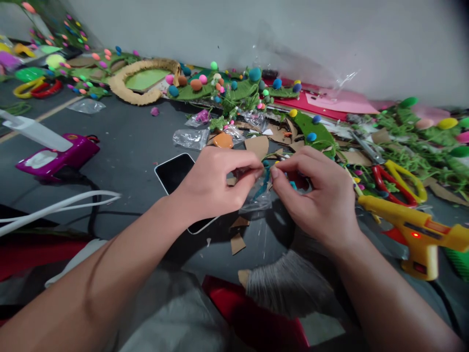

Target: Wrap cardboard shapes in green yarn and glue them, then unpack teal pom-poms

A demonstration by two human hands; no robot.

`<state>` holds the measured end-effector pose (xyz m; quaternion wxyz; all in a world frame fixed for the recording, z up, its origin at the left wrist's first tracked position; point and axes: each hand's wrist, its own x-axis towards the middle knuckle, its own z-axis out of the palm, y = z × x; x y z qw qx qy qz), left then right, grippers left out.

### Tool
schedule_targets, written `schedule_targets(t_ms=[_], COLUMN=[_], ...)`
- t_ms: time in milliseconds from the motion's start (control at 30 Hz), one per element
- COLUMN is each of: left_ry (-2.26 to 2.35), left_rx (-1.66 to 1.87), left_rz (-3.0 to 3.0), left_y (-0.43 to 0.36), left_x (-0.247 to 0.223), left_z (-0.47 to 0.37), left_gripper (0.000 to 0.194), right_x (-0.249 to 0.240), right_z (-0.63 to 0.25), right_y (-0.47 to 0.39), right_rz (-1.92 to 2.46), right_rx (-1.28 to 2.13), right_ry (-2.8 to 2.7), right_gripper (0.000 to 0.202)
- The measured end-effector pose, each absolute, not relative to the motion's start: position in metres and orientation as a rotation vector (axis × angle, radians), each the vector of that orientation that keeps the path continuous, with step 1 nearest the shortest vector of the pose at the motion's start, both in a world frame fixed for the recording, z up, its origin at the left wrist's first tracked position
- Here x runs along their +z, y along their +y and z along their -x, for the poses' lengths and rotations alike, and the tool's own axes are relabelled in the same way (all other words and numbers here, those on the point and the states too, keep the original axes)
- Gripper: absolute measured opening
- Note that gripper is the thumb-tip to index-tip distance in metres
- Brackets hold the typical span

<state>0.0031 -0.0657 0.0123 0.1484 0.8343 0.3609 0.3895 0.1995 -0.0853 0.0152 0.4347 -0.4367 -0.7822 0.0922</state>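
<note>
My left hand (223, 181) and my right hand (317, 190) meet above the dark table, thumbs and forefingers pinched almost tip to tip. Between the fingertips shows a small strip of teal modelling clay (263, 188), partly hidden by the fingers. A clear plastic bag (258, 201) hangs or lies just under it; which one I cannot tell. Beneath my left hand lies a phone (174, 173) with a dark screen. A curved piece wound with grey yarn (293, 283) is below my right hand, near the table's front edge.
To the right are a yellow glue gun (421, 234) with a lit red light and red-yellow scissors (399, 183). A purple power adapter (58, 156) and white cable (58, 208) sit left. Cardboard scraps (257, 145), a tan ring (117, 85) and green leaves (315, 132) with coloured balls lie behind.
</note>
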Motion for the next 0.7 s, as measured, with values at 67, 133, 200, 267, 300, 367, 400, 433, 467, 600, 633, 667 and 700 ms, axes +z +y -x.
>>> schedule_targets(t_ms=[67, 133, 200, 267, 300, 367, 400, 433, 467, 600, 633, 667, 700], left_ry=[1.026, 1.020, 1.029, 1.037, 1.037, 1.025, 1.021, 1.023, 1.027, 1.019, 1.022, 1.029, 1.036], left_rx=[1.094, 1.084, 1.110, 1.127, 1.121, 1.106, 1.107, 1.115, 1.124, 1.098, 1.104, 1.112, 1.120], left_rz=[-2.405, -2.403, -2.393, -2.390, -2.392, -2.394, -2.393, -2.391, -2.390, -2.396, -2.392, -2.390, -2.389], left_y=[-0.0662, -0.0664, -0.0665, -0.0665, -0.0665, -0.0666, -0.0667, -0.0668, -0.0669, -0.0668, -0.0667, -0.0665, -0.0664], left_x=[0.0124, 0.0124, 0.0127, 0.0131, 0.0133, 0.0138, 0.0141, 0.0143, 0.0145, 0.0146, 0.0146, 0.0145, 0.0145], left_z=[-0.0040, -0.0046, -0.0045, -0.0040, -0.0037, -0.0034, -0.0033, -0.0033, -0.0034, -0.0037, -0.0038, -0.0038, -0.0038], left_gripper=[0.013, 0.015, 0.013, 0.012, 0.012, 0.013, 0.013, 0.012, 0.012, 0.013, 0.013, 0.012, 0.012], right_x=[0.0148, 0.0145, 0.0144, 0.0145, 0.0146, 0.0149, 0.0150, 0.0151, 0.0152, 0.0149, 0.0149, 0.0148, 0.0147], right_z=[-0.1994, -0.1992, -0.1993, -0.1993, -0.1993, -0.1992, -0.1992, -0.1992, -0.1991, -0.1989, -0.1988, -0.1988, -0.1988], right_y=[-0.0854, -0.0854, -0.0851, -0.0849, -0.0849, -0.0851, -0.0853, -0.0855, -0.0857, -0.0855, -0.0854, -0.0853, -0.0853], right_rz=[1.081, 1.087, 1.096, 1.098, 1.097, 1.096, 1.097, 1.098, 1.098, 1.090, 1.091, 1.092, 1.092], right_rx=[0.222, 0.220, 0.222, 0.222, 0.223, 0.228, 0.230, 0.231, 0.230, 0.224, 0.222, 0.221, 0.220], right_ry=[-1.947, -1.949, -1.939, -1.929, -1.932, -1.942, -1.944, -1.941, -1.937, -1.952, -1.949, -1.942, -1.939], right_gripper=[0.011, 0.011, 0.011, 0.011, 0.011, 0.011, 0.011, 0.011, 0.011, 0.011, 0.011, 0.011, 0.011])
